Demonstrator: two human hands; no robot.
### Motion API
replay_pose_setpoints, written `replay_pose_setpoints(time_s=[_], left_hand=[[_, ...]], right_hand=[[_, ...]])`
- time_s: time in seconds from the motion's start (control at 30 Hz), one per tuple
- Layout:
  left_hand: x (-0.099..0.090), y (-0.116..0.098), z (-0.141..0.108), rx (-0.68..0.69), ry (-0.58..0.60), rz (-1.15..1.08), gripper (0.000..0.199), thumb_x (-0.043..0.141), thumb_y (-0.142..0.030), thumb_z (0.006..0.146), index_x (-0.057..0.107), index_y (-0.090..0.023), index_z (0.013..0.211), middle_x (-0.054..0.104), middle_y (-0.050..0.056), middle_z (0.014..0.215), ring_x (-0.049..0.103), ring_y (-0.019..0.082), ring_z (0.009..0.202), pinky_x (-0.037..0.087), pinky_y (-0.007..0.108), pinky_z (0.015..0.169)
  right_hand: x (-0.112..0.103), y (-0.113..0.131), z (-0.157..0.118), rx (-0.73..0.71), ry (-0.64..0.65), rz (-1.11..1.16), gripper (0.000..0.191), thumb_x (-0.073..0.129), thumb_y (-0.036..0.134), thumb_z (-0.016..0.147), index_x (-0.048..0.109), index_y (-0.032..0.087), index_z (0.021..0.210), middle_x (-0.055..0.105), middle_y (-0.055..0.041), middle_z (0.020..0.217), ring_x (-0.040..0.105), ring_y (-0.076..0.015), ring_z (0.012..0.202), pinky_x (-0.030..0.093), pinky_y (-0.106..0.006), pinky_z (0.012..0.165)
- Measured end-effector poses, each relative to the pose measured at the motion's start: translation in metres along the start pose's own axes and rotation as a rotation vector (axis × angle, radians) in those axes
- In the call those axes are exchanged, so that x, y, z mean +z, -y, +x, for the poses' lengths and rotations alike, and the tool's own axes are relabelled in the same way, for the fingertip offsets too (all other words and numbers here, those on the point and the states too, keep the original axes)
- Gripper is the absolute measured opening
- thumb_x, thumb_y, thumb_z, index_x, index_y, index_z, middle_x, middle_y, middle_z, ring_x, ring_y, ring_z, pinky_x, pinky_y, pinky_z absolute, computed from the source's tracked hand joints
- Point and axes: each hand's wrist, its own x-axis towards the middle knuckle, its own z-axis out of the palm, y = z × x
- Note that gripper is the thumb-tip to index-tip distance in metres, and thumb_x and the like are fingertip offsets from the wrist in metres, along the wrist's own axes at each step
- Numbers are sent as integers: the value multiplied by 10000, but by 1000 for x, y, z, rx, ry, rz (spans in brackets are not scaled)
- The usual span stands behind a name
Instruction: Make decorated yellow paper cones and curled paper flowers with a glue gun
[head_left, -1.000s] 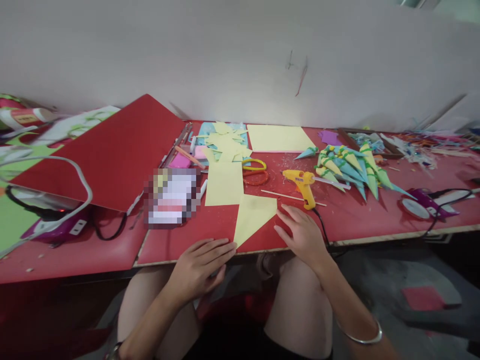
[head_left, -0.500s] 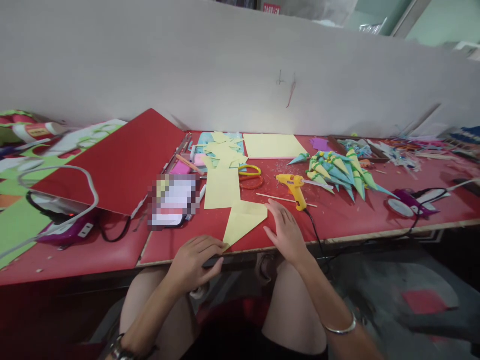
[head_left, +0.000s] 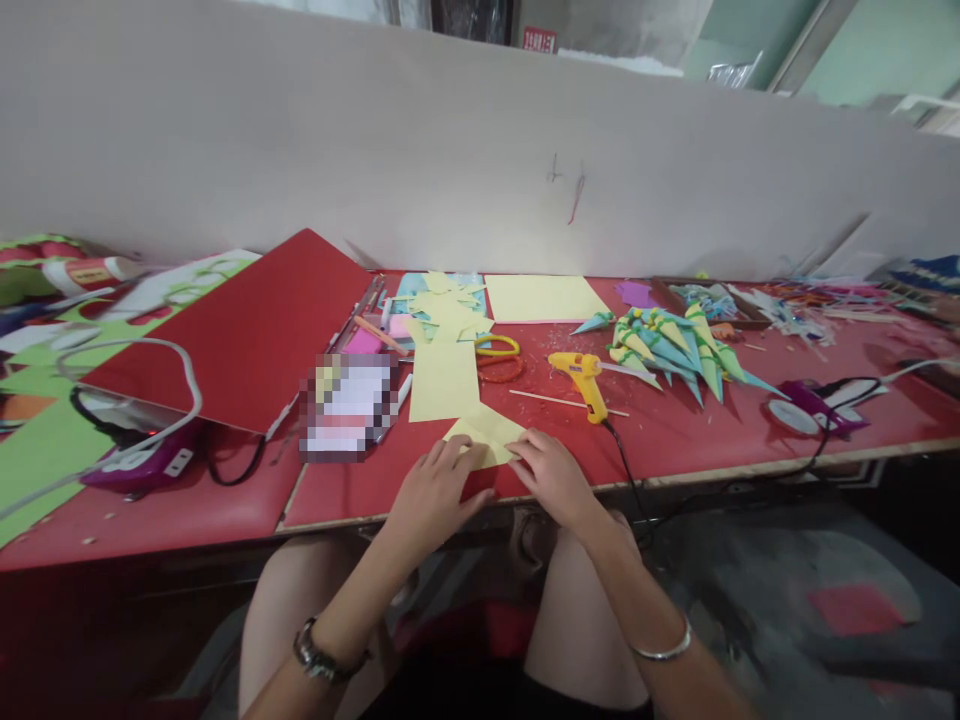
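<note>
A folded sheet of yellow paper [head_left: 487, 432] lies near the front edge of the red table. My left hand [head_left: 442, 490] rests its fingers on the paper's left part, with the thumb held apart from them. At the paper's right side, my right hand [head_left: 553, 478] pinches the edge between thumb and fingers. Just behind is a flat yellow sheet [head_left: 444, 380], close to scissors [head_left: 498, 347] with a yellow and an orange handle. To the right lie a yellow glue gun [head_left: 583, 378] and a thin wooden stick [head_left: 559, 401].
Green, blue and yellow paper cones [head_left: 667, 345] are piled at the right. A pixelated phone [head_left: 351, 405] lies left of the sheets. A large red board [head_left: 240, 330] leans over a purple power strip [head_left: 142, 462]. Another purple power strip [head_left: 814, 408] sits right, with cords.
The paper's near-left point has been brought up and folded over, so the paper looks smaller. My left hand has moved right and forward with it; my right hand has shifted slightly toward it.
</note>
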Motion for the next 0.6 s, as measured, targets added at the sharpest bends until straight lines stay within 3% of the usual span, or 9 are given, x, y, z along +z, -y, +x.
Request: replay_pose_setpoints(time_s=[0.13,0.23,0.33,0.43,0.6], left_hand=[[-1,-1,0,49,55,-69,407,642,-335,730,506,-206,1091,558,74,1127,526,253,979,459,389,799],[0,4,-5,73,81,-114,385,657,-234,716,518,-205,1075,565,69,1117,507,250,997,457,381,798],[1,6,-10,135,51,-144,290,627,-136,721,559,-196,996,600,52,999,526,223,904,466,340,745],[-2,4,-11,178,17,-169,147,566,-100,759,593,-199,865,610,28,857,524,187,776,462,301,678],[-17,-2,-8,159,-67,-441,211,452,-54,804,592,-207,767,596,21,865,534,141,784,455,241,681]], right_hand=[[0,14,-15,17,-9,27,191,498,188,830,611,177,984,590,-76,921,558,-200,850,464,-326,746],[-2,19,-27,0,-29,91,276,557,236,786,583,182,1055,535,-110,1125,494,-238,1028,438,-373,861],[-3,16,-35,-70,19,92,464,590,230,755,495,173,1205,433,-118,1309,376,-266,1202,342,-438,994],[-1,9,-38,-138,62,78,458,518,133,782,481,203,1233,500,-84,1271,423,-225,1185,288,-462,1036],[-4,5,-36,-141,-136,113,411,410,72,819,554,232,1170,557,-63,1218,453,-182,1162,313,-417,1024]])
